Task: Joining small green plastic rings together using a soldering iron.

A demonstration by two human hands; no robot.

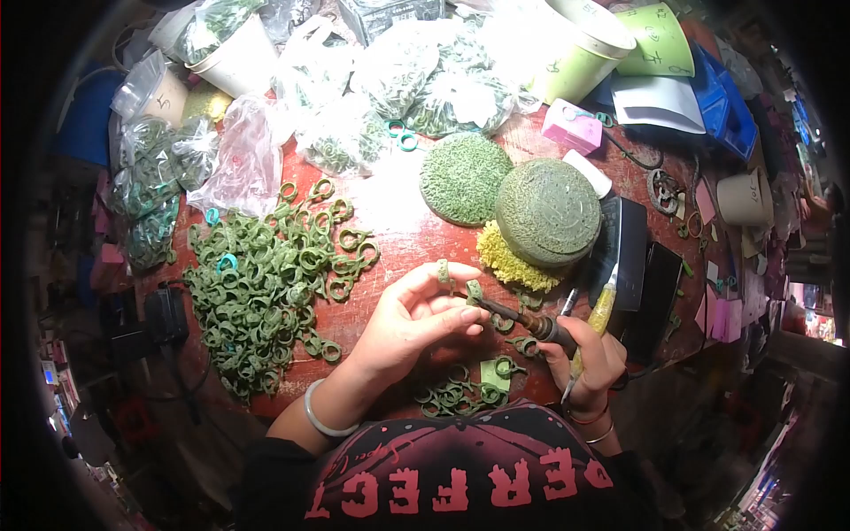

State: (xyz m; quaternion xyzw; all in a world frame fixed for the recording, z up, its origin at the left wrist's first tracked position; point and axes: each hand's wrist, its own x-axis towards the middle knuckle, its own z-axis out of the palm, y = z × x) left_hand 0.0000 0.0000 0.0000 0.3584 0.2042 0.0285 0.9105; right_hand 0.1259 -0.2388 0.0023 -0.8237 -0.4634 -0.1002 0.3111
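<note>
My left hand (409,320) is raised over the front of the table, fingers curled, with a small green ring (474,292) at its fingertips. A second green ring (444,273) sits around a finger. In my right hand (586,361) is a soldering-iron-like pen (556,333) with a dark handle, its thin tip touching or very near the ring at the fingertips. The same hand also holds a yellow-handled pointed tool (602,308), tip upward. Several loose green rings (456,394) lie below my hands, beside a yellow-green paper square (496,375).
A big heap of green rings (257,301) covers the table's left side. Beyond my hands stand a round green block (549,212), a granular green disc (465,177) and yellow granular material (513,261). A black box (624,252) is right; bags (354,106) and buckets (575,53) line the back.
</note>
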